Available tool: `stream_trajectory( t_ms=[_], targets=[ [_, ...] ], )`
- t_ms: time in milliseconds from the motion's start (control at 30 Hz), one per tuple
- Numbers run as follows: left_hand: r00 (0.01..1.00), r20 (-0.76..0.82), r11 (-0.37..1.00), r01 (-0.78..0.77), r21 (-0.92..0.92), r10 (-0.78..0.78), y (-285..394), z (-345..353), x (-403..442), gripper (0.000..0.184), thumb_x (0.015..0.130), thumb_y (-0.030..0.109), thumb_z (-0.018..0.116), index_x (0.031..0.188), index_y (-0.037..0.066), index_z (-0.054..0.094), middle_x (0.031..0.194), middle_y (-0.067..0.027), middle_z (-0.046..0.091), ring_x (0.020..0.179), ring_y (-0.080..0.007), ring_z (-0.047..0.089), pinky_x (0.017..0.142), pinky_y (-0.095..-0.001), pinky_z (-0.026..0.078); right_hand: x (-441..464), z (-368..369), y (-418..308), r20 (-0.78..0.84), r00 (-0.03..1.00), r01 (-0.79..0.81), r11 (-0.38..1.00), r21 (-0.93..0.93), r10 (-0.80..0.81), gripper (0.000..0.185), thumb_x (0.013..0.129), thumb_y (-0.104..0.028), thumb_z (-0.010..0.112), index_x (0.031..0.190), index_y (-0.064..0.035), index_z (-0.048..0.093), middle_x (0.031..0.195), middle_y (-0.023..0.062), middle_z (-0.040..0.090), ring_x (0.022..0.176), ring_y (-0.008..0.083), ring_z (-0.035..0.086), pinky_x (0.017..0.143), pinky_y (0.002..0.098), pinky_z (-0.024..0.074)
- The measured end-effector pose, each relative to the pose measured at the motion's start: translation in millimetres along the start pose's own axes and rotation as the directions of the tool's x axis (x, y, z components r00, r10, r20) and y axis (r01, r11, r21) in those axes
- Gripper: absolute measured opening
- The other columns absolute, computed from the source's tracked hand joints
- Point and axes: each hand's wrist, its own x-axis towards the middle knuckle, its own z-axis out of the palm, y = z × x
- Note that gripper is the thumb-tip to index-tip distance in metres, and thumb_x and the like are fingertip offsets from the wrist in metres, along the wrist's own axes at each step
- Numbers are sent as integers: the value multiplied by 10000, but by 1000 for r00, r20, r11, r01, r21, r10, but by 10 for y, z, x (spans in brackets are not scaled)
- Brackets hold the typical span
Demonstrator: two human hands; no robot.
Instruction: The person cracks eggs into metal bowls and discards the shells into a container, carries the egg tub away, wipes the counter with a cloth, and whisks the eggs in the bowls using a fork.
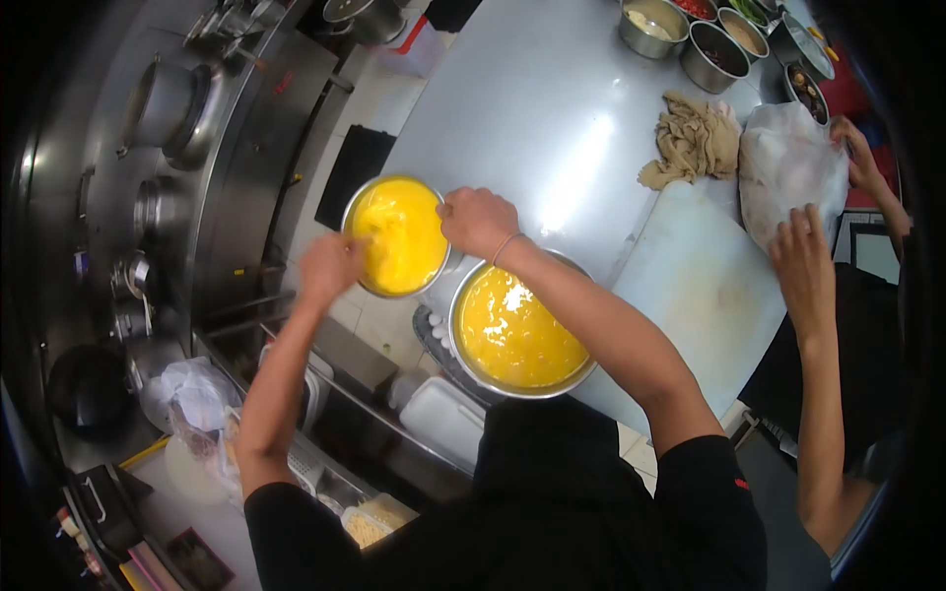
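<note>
My right hand [480,222] is closed on the right rim of a metal bowl [347,219] of bright yellow beaten egg [402,236]. At that bowl's left side is my left hand [330,268], its fingers drawn together and blurred; what they hold, if anything, I cannot make out. The egg there looks swirled and smeared. Under my right forearm stands a larger metal bowl [455,340], also containing yellow egg liquid [517,330] with bubbles on top. The forearm hides part of its rim.
Another person's hands [803,258] touch a white plastic bag [788,172] at the right. Nearby are a white cutting board [705,286], a crumpled brown cloth [695,143] and several metal ingredient containers [714,59]. Whole eggs [438,325] lie beside the large bowl. Stoves with pots [163,103] line the left.
</note>
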Motion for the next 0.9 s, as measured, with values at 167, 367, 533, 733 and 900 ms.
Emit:
stream_trajectory(
  t_ms=[167, 367, 533, 733, 900],
  targets=[
    [998, -48, 994, -35, -99, 30, 23, -235, 44, 348, 885, 343, 616, 896, 26, 758, 829, -198, 709, 815, -326, 700, 770, -409, 537, 5, 16, 26, -1, 1000, -8, 1000, -30, 8, 265, 880, -244, 557, 969, -56, 721, 1003, 193, 700, 971, 381, 660, 871, 436, 513],
    [989, -66, 989, -124, 78, 129, 19, -40, 3, 330, 866, 350, 634, 881, 45, 759, 831, -193, 707, 805, -350, 694, 767, -427, 544, 35, -9, 18, -9, 1000, -11, 999, -51, 11, 272, 884, -246, 546, 980, -59, 719, 1024, 191, 698, 982, 377, 658, 879, 438, 510],
    [995, -6, 995, -95, 0, 95, -11, -87, 121, 354, 855, 374, 634, 872, 45, 763, 809, -179, 710, 766, -358, 694, 737, -426, 548, 1, -26, -10, -17, 1000, -20, 998, -62, 19, 278, 887, -251, 542, 994, -62, 716, 1028, 193, 697, 985, 375, 658, 885, 441, 508],
    [969, 0, 964, -247, 96, 249, -30, 29, 38, 332, 839, 355, 640, 882, 50, 766, 789, -168, 712, 775, -352, 701, 766, -426, 554, -5, 14, 14, -18, 1000, -20, 997, -71, 19, 295, 912, -279, 533, 1010, -68, 713, 1031, 192, 699, 989, 380, 655, 894, 448, 503],
    [990, -77, 993, -112, 43, 115, 77, -20, 29, 300, 842, 304, 644, 824, 23, 747, 798, -200, 698, 775, -359, 689, 755, -439, 543, 20, 36, 13, -41, 999, -18, 995, -93, 14, 313, 929, -296, 517, 1025, -76, 717, 1028, 192, 701, 994, 374, 656, 897, 449, 502]
  ],
)
